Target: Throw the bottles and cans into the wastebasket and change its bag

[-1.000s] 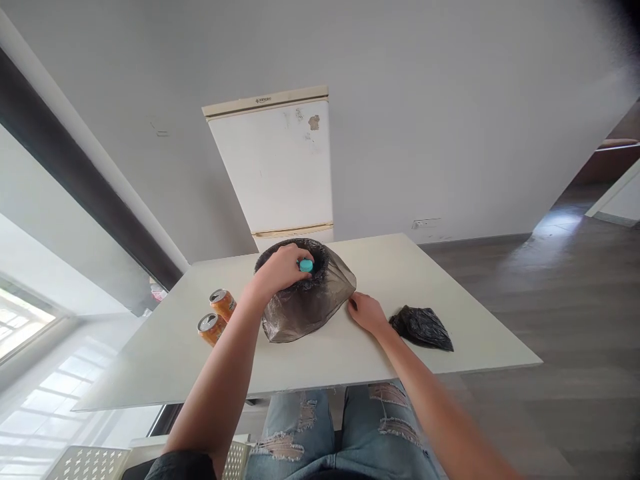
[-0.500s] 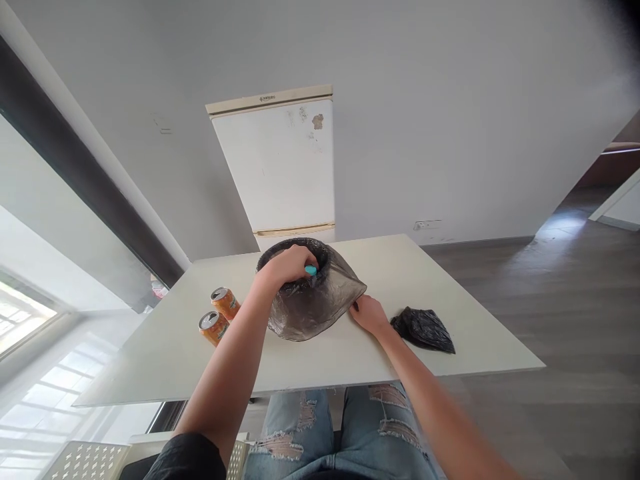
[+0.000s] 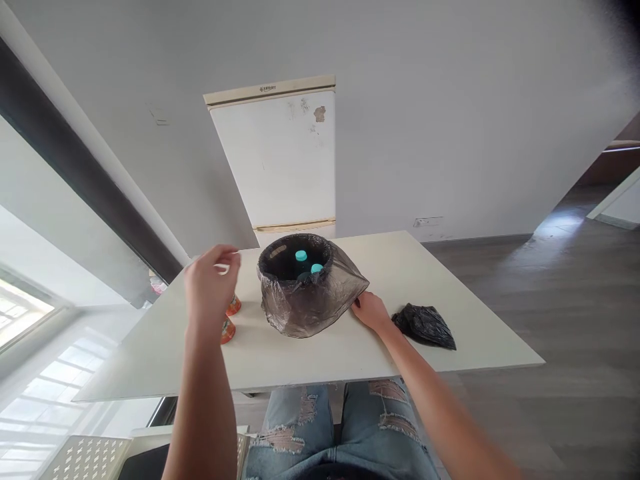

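Observation:
A bin lined with a translucent dark trash bag (image 3: pixel 305 307) stands on the table, the bag's edge folded out over its rim. Inside are two bottles, showing turquoise caps (image 3: pixel 301 256). My left hand (image 3: pixel 213 280) is raised left of the bin, above the orange soda cans; its fingers are curved, with a gap between thumb and forefinger and nothing visible in them. It partly hides the two cans (image 3: pixel 228 330). At the bag's lower right corner, my right hand (image 3: pixel 371 311) has its fingers curled on the loose bag edge, the fingertips partly hidden.
A crumpled black plastic bag (image 3: pixel 425 327) lies on the white table (image 3: pixel 465 333) to the right of my right hand. Behind the table a white fridge (image 3: pixel 280 160) stands against the grey wall. A perforated cream chair (image 3: pixel 90 457) is at the lower left.
My left hand has come out of the bin and moved left over the cans, leaving a turquoise-capped bottle inside. My right hand has stayed at the bag's corner.

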A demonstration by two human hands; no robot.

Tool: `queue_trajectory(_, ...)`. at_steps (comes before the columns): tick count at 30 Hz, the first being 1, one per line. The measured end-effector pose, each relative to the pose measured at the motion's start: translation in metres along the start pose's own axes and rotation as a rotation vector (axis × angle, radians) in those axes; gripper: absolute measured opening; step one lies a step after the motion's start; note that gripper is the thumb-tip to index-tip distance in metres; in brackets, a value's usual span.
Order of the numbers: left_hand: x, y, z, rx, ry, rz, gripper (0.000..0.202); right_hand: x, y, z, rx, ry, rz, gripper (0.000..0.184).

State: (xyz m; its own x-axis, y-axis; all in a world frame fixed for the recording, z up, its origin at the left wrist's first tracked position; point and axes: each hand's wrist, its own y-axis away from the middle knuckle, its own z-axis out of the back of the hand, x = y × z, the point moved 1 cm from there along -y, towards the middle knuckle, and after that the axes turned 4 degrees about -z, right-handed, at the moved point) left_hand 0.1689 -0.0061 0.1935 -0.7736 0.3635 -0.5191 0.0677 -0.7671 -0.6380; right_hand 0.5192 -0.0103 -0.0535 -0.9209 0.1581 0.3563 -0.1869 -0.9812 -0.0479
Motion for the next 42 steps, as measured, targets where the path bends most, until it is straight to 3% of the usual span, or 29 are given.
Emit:
queue_trajectory(3,0.058,0.017,0.013,-0.069,-0.13,0.149,0.027,-0.001,0.0,0.0,-0.003,0.007,0.001,0.025)
queue_trajectory(8,0.152,0.045,0.015,0.227,-0.369,0.308,0.078,-0.001,0.0,-0.001,0.003,0.03,-0.006,0.026)
queue_trajectory(11,0.18,0.058,0.01,0.352,-0.413,0.364,0.088,-0.001,0.0,-0.003,0.012,0.054,-0.016,0.026)
queue_trajectory(14,0.186,0.063,0.006,0.449,-0.37,0.389,0.072,-0.002,-0.001,-0.004,0.015,0.072,-0.024,0.026)
queue_trajectory(18,0.174,0.063,0.005,0.491,-0.312,0.414,0.047,-0.003,-0.002,-0.006,0.014,0.075,-0.028,0.025)
queue_trajectory(21,0.149,0.059,0.014,0.382,-0.316,0.398,0.043,-0.004,-0.002,-0.007,0.012,0.065,-0.028,0.024)
queue_trajectory(23,0.12,0.055,0.026,0.208,-0.294,0.332,0.043,-0.004,-0.002,-0.007,0.009,0.054,-0.024,0.023)
queue_trajectory(26,0.062,0.049,0.045,-0.086,-0.177,0.161,0.047,-0.004,-0.002,-0.006,0.003,0.035,-0.017,0.024)
queue_trajectory(29,0.005,0.042,0.057,-0.203,-0.039,0.001,0.049,-0.003,-0.002,-0.006,-0.001,0.013,-0.007,0.023)
queue_trajectory(31,-0.022,0.035,0.054,-0.167,0.048,-0.079,0.048,-0.002,-0.001,-0.005,-0.004,-0.003,0.007,0.022)
queue_trajectory(34,-0.043,0.021,0.037,0.003,0.112,-0.131,0.047,-0.001,0.0,-0.002,-0.014,-0.024,0.025,0.022)
queue_trajectory(37,-0.049,0.008,0.011,0.202,0.078,-0.128,0.044,0.0,0.002,0.0,-0.023,-0.04,0.034,0.022)
queue_trajectory(42,-0.05,-0.003,-0.027,0.417,-0.005,-0.135,0.037,0.0,0.002,0.001,-0.024,-0.055,0.041,0.021)
